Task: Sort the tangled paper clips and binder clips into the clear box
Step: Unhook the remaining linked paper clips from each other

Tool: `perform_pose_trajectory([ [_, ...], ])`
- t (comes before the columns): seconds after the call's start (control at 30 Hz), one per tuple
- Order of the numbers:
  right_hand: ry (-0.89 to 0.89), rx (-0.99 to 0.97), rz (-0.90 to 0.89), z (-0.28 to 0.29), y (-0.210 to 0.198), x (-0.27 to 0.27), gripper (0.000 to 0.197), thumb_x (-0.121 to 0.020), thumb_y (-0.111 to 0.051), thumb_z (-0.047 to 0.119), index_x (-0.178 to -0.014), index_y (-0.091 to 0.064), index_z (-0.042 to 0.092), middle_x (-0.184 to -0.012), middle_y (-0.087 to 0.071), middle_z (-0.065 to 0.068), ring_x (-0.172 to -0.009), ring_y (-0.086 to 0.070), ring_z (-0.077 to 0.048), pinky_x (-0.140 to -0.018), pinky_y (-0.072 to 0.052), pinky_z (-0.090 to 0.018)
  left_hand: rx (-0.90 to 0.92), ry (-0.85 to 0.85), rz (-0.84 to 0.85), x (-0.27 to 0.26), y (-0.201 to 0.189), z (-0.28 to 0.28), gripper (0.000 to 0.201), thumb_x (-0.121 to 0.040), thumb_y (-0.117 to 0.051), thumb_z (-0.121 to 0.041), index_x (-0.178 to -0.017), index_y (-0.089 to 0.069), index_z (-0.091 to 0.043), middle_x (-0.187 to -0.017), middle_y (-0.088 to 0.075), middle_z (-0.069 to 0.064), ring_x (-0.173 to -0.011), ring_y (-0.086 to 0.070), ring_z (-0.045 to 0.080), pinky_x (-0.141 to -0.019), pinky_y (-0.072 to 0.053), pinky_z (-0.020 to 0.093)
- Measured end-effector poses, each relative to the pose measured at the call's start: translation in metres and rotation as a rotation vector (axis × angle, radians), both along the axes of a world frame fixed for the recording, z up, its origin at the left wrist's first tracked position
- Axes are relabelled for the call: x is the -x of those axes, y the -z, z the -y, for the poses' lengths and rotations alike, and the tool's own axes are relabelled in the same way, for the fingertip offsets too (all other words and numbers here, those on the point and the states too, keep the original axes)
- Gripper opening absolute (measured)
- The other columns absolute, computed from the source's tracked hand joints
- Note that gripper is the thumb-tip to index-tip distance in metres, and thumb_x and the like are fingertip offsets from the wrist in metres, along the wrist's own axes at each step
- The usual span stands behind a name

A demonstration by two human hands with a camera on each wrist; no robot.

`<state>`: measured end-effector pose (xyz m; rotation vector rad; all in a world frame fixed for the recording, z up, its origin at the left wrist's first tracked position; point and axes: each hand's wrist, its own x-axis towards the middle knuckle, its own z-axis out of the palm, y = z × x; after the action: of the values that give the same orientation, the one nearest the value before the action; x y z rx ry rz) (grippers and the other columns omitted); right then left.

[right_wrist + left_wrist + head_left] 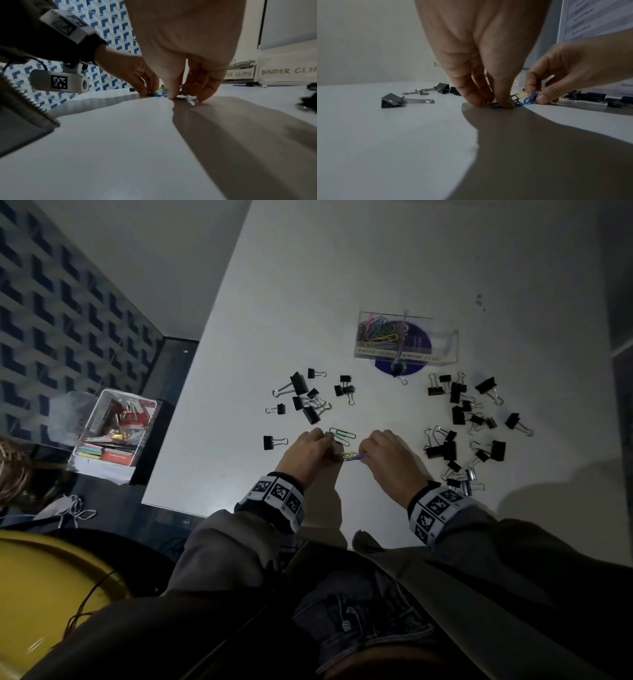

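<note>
The left hand (pixel 306 451) and right hand (pixel 390 455) sit side by side near the counter (pixel 308 285) front edge, fingertips down on the surface. Between them lies a short chain of tangled paper clips (pixel 352 455), yellow, blue and red, with its long axis running 9 to 3 o'clock from one hand to the other. The left hand pinches the 9 o'clock end; the right hand pinches the 3 o'clock end. Both hands are equally near. One green paper clip (pixel 342 434) lies loose at 12 o'clock, just beyond the chain.

The clear box (pixel 406 338) stands well apart at 1 o'clock. Its left compartment, labelled for paper clips, holds a coloured heap too dense to count. The binder-clip compartment appears empty.

Black binder clips lie in two scatters: about a dozen at 11 o'clock (pixel 305 397), about twenty at 2 to 3 o'clock (pixel 462 426).

Judgement: separation calls for pulling the ends apart along the chain's axis.
</note>
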<state>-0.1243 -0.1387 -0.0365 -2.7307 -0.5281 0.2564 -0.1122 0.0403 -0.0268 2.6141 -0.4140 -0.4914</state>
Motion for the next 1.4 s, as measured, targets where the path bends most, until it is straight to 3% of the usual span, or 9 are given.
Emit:
perform_pose_trajectory([
  [0.2,0.003,-0.005,-0.117,0.008,-0.009,-0.006,0.010,-0.091,-0.053,0.009,-0.097,-0.058,0.004,-0.098,-0.061,-0.015,-0.094,-0.053,-0.031,-0.079,-0.040,-0.036,-0.011,-0.003,-0.053,-0.006,-0.005,0.002,0.017,-0.086,-0.060,-0.019,-0.097,-0.061,-0.006,-0.101,-0.062,0.017,-0.095,-0.056,0.032,-0.077,-0.045,0.039],
  [0.33,0.174,-0.216,-0.197,0.012,-0.037,-0.041,0.011,-0.092,-0.051,0.010,-0.095,-0.057,0.002,-0.093,-0.058,-0.010,-0.087,-0.052,-0.024,-0.065,-0.028,-0.025,-0.043,0.043,-0.080,-0.010,-0.003,0.006,0.016,-0.087,-0.057,-0.016,-0.097,-0.059,-0.004,-0.105,-0.059,0.017,-0.099,-0.054,0.032,-0.081,-0.044,0.039],
  [0.43,0.332,-0.431,-0.126,0.013,-0.065,-0.099,0.008,-0.090,-0.054,0.006,-0.093,-0.057,-0.001,-0.097,-0.062,-0.018,-0.085,-0.057,-0.026,-0.074,-0.044,-0.033,-0.076,0.065,-0.062,-0.008,0.000,0.006,0.012,-0.089,-0.053,-0.012,-0.099,-0.055,-0.006,-0.107,-0.057,0.013,-0.100,-0.051,0.029,-0.078,-0.045,0.038],
  [0.53,0.400,-0.394,-0.040,0.016,-0.078,-0.155,0.009,-0.087,-0.054,0.002,-0.094,-0.057,-0.002,-0.100,-0.063,-0.021,-0.089,-0.057,-0.031,-0.080,-0.050,-0.042,-0.109,0.083,-0.042,-0.006,0.000,0.004,0.013,-0.091,-0.048,-0.009,-0.103,-0.053,-0.008,-0.108,-0.057,0.011,-0.103,-0.050,0.028,-0.078,-0.044,0.036],
  [0.8,0.326,-0.119,-0.076,0.019,-0.071,-0.205,0.031,-0.083,-0.048,-0.009,-0.111,-0.059,-0.004,-0.119,-0.058,-0.024,-0.113,-0.049,-0.038,-0.096,-0.042,-0.044,-0.090,0.081,-0.067,-0.005,-0.001,0.000,0.016,-0.092,-0.044,-0.009,-0.105,-0.052,-0.007,-0.113,-0.056,0.013,-0.104,-0.048,0.028,-0.083,-0.038,0.030],
  [0.97,0.233,-0.144,0.193,-0.016,-0.074,-0.167,0.022,-0.089,-0.047,0.006,-0.104,-0.063,0.004,-0.109,-0.063,-0.017,-0.106,-0.051,-0.031,-0.091,-0.040,-0.035,-0.086,0.101,-0.041,-0.004,0.003,-0.002,0.016,-0.093,-0.043,-0.010,-0.106,-0.051,-0.005,-0.113,-0.055,0.013,-0.102,-0.048,0.028,-0.084,-0.035,0.029],
  [1.07,-0.072,-0.186,-0.084,-0.052,-0.060,-0.128,0.018,-0.088,-0.057,0.019,-0.103,-0.061,0.011,-0.108,-0.060,-0.009,-0.100,-0.055,-0.021,-0.090,-0.047,-0.035,-0.091,0.108,-0.034,-0.004,0.005,-0.002,0.016,-0.093,-0.044,-0.010,-0.107,-0.050,-0.005,-0.113,-0.055,0.013,-0.101,-0.049,0.029,-0.085,-0.036,0.030],
  [1.17,-0.284,0.025,-0.211,-0.074,-0.036,-0.110,0.048,-0.079,-0.068,0.029,-0.121,-0.050,0.014,-0.121,-0.049,-0.005,-0.112,-0.045,-0.021,-0.089,-0.047,-0.039,-0.112,0.127,-0.021,-0.004,0.004,-0.003,0.016,-0.092,-0.045,-0.011,-0.106,-0.050,-0.005,-0.112,-0.055,0.014,-0.099,-0.049,0.030,-0.085,-0.036,0.031],
  [1.4,-0.197,-0.056,-0.234,-0.059,-0.018,-0.116,0.030,-0.080,-0.066,0.020,-0.107,-0.055,0.011,-0.112,-0.051,-0.007,-0.106,-0.050,-0.025,-0.090,-0.048,-0.044,-0.145,0.164,0.008,-0.003,0.000,-0.003,0.017,-0.094,-0.039,-0.007,-0.106,-0.050,-0.002,-0.113,-0.055,0.016,-0.099,-0.050,0.031,-0.086,-0.034,0.032],
])
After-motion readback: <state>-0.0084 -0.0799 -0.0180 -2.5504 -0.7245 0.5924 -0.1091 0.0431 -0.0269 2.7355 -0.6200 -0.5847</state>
